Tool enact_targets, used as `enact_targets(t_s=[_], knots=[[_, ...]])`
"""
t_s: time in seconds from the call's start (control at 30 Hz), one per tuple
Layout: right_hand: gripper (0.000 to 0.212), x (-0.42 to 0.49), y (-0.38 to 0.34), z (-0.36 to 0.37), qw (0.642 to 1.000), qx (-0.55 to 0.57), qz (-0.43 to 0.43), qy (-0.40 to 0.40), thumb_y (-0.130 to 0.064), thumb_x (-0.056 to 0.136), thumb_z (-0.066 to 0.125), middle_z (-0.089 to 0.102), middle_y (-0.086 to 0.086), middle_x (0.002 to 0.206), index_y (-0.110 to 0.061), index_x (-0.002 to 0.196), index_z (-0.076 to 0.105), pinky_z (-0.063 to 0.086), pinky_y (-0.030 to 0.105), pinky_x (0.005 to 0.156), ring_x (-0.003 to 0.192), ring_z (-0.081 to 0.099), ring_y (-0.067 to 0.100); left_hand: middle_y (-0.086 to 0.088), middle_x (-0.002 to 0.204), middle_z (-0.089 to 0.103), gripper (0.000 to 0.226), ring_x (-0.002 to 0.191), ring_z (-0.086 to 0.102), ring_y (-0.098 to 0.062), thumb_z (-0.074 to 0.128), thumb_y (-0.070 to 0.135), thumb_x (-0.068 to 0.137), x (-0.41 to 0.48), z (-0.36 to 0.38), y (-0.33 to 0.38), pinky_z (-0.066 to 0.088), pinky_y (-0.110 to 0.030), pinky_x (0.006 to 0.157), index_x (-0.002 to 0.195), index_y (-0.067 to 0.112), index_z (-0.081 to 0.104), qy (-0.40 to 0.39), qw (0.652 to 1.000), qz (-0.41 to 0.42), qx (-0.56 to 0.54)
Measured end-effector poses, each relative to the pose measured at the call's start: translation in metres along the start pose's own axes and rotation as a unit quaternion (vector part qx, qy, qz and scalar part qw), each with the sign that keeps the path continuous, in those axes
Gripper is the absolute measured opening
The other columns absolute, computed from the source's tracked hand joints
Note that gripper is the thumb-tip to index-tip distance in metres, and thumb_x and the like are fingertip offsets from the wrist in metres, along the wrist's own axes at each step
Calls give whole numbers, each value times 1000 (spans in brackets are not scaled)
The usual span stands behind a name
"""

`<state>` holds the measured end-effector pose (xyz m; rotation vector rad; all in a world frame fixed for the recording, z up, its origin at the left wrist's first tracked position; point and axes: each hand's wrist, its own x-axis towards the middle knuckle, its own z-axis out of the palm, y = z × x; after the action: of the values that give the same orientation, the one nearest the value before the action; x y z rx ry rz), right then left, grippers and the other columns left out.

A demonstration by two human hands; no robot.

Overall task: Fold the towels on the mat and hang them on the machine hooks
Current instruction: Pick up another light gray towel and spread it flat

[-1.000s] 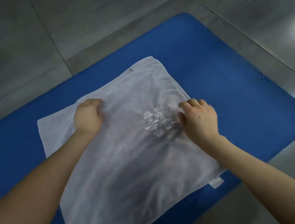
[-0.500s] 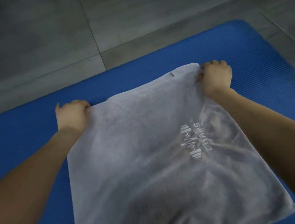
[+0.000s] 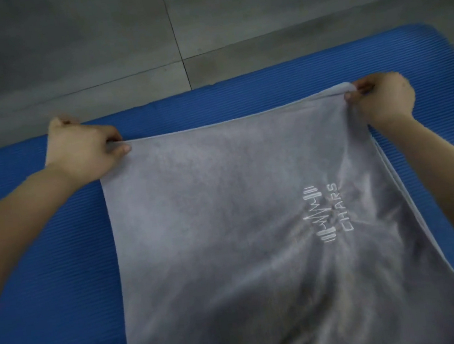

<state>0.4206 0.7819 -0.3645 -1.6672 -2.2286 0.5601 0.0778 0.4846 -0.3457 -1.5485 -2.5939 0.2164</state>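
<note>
Towel point(image 3: 243, 241): grey, on mat point(image 3: 45, 265). Left hand point(image 3: 83, 152) pinches its far left corner; right hand point(image 3: 382, 98) pinches far right corner.

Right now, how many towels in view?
1: the towel lies on the mat, far corners pinched by left hand and right hand. Others may be out of frame.

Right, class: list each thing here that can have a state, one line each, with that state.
towel: folded in layers, logo up, far edge held between both hands.
left hand: pinches the towel's far left corner.
right hand: pinches its far right corner.
mat: flat on the floor, under the towel.
</note>
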Motion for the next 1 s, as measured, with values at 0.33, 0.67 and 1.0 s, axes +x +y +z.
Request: enact_targets(t_s=[0.33,0.67,1.0], knots=[[35,6,5,32,997,-71,3,-4,-33,92,55,63,16,116,-13,121,59,42,44,87,110,53,38,-6,106,65,37,104,55,-29,63,29,83,-3,42,23,35,-40,94,117,17,58,-9,958,-222,-180],[46,-173,27,10,972,-65,-221,48,-36,91,40,58,16,127,-16,129,56,36,47,95,114,53,38,-16,115,61,36,105,53,-35,51,29,89,-78,17,93,38,-39,92,116,9,62,117,944,-145,-273],[54,-282,129,-19,960,-198,-155,-121,-51,97,20,24,6,154,-28,145,30,8,57,115,144,16,22,-8,148,37,50,138,29,-37,21,49,98,-244,22,229,22,-61,107,139,29,40,-52,976,124,-172]])
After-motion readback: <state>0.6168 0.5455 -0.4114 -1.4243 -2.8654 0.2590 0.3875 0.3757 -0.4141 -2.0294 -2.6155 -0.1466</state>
